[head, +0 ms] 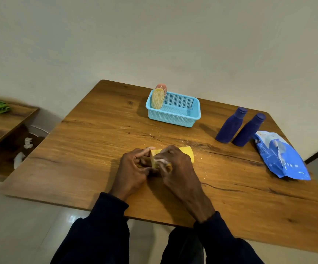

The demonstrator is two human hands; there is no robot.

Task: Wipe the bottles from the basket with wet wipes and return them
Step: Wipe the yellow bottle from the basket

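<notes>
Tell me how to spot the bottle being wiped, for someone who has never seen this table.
On the wooden table, find the two hands near its front edge. The left hand grips one end of a yellow bottle while the right hand holds a white wipe against it. It alone lies on its side; the dark blue bottles and the patterned bottles in the basket stand upright.

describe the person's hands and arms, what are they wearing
Both hands are bare: the left hand and right hand wear no gloves, and no watch shows. Each arm is in a dark navy long sleeve, the left sleeve and right sleeve, which end in snug cuffs at the wrists.
</notes>
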